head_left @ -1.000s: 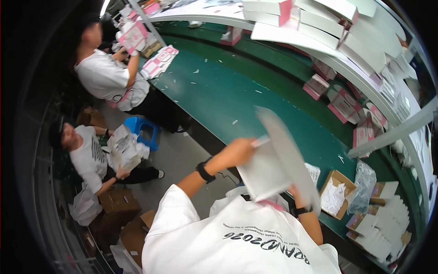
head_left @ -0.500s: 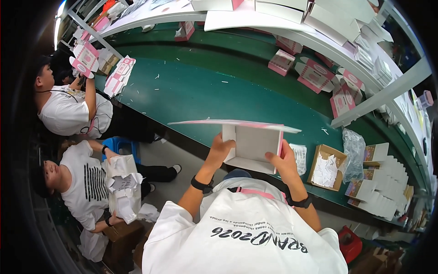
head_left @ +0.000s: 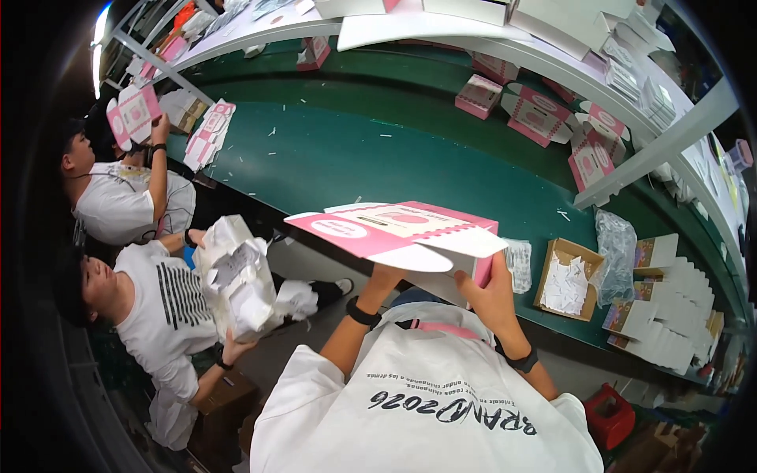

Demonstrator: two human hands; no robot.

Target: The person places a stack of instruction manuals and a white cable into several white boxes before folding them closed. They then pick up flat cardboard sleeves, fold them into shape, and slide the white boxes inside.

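Observation:
A pink and white cardboard box (head_left: 426, 223) is held in front of my chest, above the near edge of the green table. Its long lid, with rounded side flaps, slants over the top and out to the left. My right hand (head_left: 490, 299) grips the box's right side, thumb on the near wall and fingers round the corner. Under the white flap, my left hand (head_left: 385, 277) holds the box's left side; most of its fingers are hidden there. The lid and flap cover the inside of the box.
A small brown carton (head_left: 569, 280) of white paper slips stands at right, beside clear plastic wrap (head_left: 615, 256) and stacked white boxes (head_left: 670, 315). More pink boxes (head_left: 538, 114) line the table's back. At left, one co-worker holds a crumpled white bag (head_left: 236, 276), another a pink carton (head_left: 136, 117).
The lid has tipped down toward me, showing its printed face and hiding the box's inside. At left, the co-worker with the white bag has moved closer.

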